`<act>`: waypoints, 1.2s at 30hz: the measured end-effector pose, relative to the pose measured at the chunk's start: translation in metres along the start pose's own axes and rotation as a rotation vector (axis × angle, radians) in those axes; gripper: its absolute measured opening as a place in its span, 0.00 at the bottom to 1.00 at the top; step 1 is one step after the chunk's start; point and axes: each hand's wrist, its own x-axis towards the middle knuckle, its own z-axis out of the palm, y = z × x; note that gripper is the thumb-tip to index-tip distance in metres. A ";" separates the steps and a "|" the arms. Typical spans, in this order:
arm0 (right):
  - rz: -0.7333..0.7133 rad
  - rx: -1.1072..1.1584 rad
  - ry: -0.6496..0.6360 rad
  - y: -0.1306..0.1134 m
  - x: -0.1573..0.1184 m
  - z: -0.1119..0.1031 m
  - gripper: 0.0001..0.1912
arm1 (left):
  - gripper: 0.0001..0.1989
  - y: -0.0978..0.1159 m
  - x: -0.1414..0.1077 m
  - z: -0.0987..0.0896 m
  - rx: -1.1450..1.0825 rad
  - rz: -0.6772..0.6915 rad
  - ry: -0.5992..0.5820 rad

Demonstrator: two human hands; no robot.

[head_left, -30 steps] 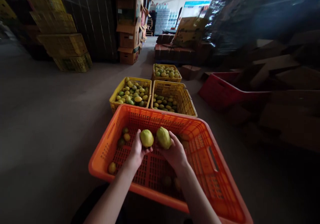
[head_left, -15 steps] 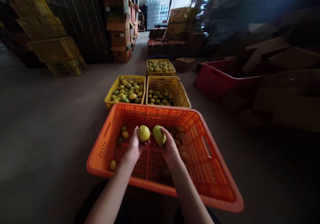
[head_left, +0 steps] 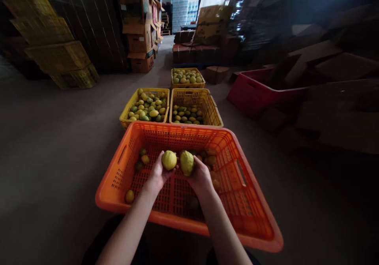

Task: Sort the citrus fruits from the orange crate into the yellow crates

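My left hand [head_left: 159, 171] is closed around a round yellow lemon [head_left: 169, 160]. Beside it, my right hand [head_left: 201, 175] grips a longer, bumpy yellow-green lemon [head_left: 187, 163]. Both fruits are held side by side, slightly apart, above the orange plastic crate [head_left: 111, 196]. Inside that crate, a few lemons lie along the left side, among them a yellow lemon [head_left: 129, 196] near the front corner. More fruit, partly hidden by my right hand, lies on the right, including a brownish-yellow one [head_left: 210, 160].
Beyond the orange crate stand a yellow crate [head_left: 122, 117] full of lemons, another yellow crate [head_left: 217, 115] partly filled, and a third yellow crate [head_left: 174, 85] behind. A red bin [head_left: 245, 95] with cardboard is at right. Stacked yellow crates [head_left: 59, 55] and cardboard boxes [head_left: 137, 44] stand at left.
The right-hand lemon has turned more upright and moved a little closer to the left one. The whole view has shifted slightly, with the crates appearing a bit further left.
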 end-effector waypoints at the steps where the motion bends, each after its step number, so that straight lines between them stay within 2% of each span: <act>1: 0.003 0.009 0.020 0.001 0.000 -0.001 0.06 | 0.16 -0.001 0.000 0.001 0.003 0.004 -0.008; 4: 0.009 0.005 0.037 0.002 -0.002 -0.005 0.06 | 0.14 -0.004 -0.002 0.003 0.010 -0.025 -0.010; 9: 0.020 -0.110 -0.047 -0.008 -0.010 -0.018 0.06 | 0.13 -0.008 -0.005 0.006 0.002 -0.055 0.047; 12: -0.014 -0.114 0.022 -0.018 -0.012 -0.024 0.06 | 0.13 -0.011 -0.003 0.004 -0.005 -0.057 0.116; 14: -0.029 -0.094 0.063 -0.023 -0.010 -0.026 0.07 | 0.14 -0.013 0.000 0.001 0.016 -0.054 0.101; 18: -0.037 -0.081 0.058 -0.024 -0.005 -0.024 0.06 | 0.15 -0.017 0.005 -0.007 0.101 0.042 0.014; 25: 0.067 -0.071 -0.018 -0.009 -0.005 -0.015 0.09 | 0.18 -0.015 0.001 -0.005 0.146 0.153 0.015; 27: 0.069 -0.050 -0.006 -0.008 -0.008 -0.012 0.08 | 0.17 -0.013 -0.003 -0.001 0.127 0.128 0.012; 31: -0.015 -0.057 -0.012 -0.011 -0.014 -0.005 0.07 | 0.15 -0.004 -0.011 0.004 0.022 0.043 0.016; 36: 0.071 -0.080 -0.070 -0.019 -0.019 -0.004 0.06 | 0.14 0.005 -0.013 0.004 -0.121 -0.073 -0.031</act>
